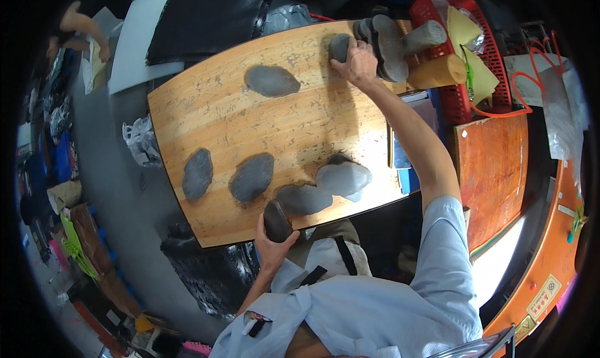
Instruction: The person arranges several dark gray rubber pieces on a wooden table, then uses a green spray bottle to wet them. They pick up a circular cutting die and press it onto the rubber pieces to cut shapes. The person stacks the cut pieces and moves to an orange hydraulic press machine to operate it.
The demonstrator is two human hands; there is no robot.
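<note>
My left hand (273, 248) is at the near edge of the wooden table, its fingers and thumb closed round a small dark grey flat piece (276, 221) with a rounded outline. My right hand (360, 64) reaches to the far right of the table and grips another dark grey piece (339, 47) by its right side. Just right of that hand stands a row of stacked grey wavy-edged pieces (389, 48). Similar flat grey pieces lie spread on the table: one (272, 81) at the back, one (198, 174) at the left, and several along the front, some overlapping (304, 200).
A red plastic basket (430, 11) with rolls and yellow sheets stands at the far right, beside an orange-brown board (494, 176). Black sheeting (209, 20) lies beyond the table (231, 123). Another person's arm (87, 23) shows at the upper left.
</note>
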